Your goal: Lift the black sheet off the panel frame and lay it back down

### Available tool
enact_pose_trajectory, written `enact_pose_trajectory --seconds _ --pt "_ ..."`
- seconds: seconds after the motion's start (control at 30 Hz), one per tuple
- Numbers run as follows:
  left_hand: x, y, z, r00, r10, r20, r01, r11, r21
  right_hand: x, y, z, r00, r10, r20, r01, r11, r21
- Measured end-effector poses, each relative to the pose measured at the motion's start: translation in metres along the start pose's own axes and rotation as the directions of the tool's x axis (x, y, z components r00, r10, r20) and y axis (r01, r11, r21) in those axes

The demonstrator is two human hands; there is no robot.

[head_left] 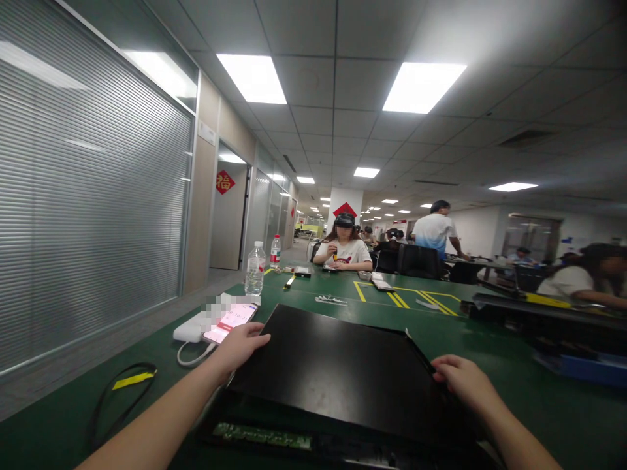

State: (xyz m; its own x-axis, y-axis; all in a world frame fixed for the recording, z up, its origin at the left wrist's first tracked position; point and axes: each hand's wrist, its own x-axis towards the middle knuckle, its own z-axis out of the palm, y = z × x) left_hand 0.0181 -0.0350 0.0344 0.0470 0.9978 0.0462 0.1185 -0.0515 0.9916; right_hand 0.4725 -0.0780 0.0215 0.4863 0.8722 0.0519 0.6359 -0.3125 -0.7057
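office-like workshop: green worktable point(318, 283), circuit board point(264, 436), blinds point(98, 196)

Panel point(343, 372): on the bench point(161, 405), between left hand point(247, 339) and right hand point(455, 375)
Circuit board point(264, 436): before the panel's near edge
Phone point(239, 320): left of the panel, near the left hand
Bottle point(254, 273): behind the phone
Tagged loop point(133, 380): nearer than the phone, farther left

A green table point(161, 385) bears a black panel point(343, 372) near six o'clock. Around that panel, a black cord point(99, 398) lies at nine, yellow tape point(359, 292) at one; a bottle point(255, 271) stands at eleven.
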Motion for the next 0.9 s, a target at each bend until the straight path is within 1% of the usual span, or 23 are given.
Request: enact_pose_trajectory --seconds 0.13,0.23,0.3,0.4,0.5,0.57,0.73,0.9 --pt "0.000 -0.001 -0.003 0.998 0.045 -0.032 -0.042 0.995 0.093 0.000 0.001 0.000 1.000 0.004 -0.010 -0.004 1.000 0.021" --pt "0.001 -0.004 -0.005 0.999 0.054 -0.004 -0.052 0.983 0.178 -0.001 0.002 0.000 1.000 0.007 -0.012 -0.007 0.999 0.032" --pt "0.002 -0.006 -0.005 0.998 0.053 0.016 -0.055 0.979 0.199 0.000 0.002 0.000 1.000 0.001 -0.004 -0.001 0.999 0.043" --pt "0.001 -0.008 -0.004 0.998 0.057 0.017 -0.059 0.971 0.230 0.001 0.004 0.001 1.000 0.007 0.001 -0.007 0.997 0.078" --pt "0.003 -0.011 -0.003 0.995 0.094 0.022 -0.096 0.950 0.299 0.004 0.006 0.001 1.000 0.028 -0.002 -0.027 0.995 0.100" --pt "0.006 -0.014 -0.003 0.994 0.112 0.021 -0.112 0.928 0.356 0.005 0.007 0.002 1.000 0.026 -0.003 -0.026 0.995 0.099" --pt "0.011 -0.020 -0.003 0.994 0.099 0.042 -0.106 0.853 0.511 0.006 0.009 0.002 1.000 -0.012 -0.007 0.013 0.997 0.082" --pt "0.013 -0.023 -0.004 0.987 0.157 0.041 -0.145 0.744 0.652 0.003 0.008 0.000 0.999 -0.036 -0.017 0.036 0.998 0.047"
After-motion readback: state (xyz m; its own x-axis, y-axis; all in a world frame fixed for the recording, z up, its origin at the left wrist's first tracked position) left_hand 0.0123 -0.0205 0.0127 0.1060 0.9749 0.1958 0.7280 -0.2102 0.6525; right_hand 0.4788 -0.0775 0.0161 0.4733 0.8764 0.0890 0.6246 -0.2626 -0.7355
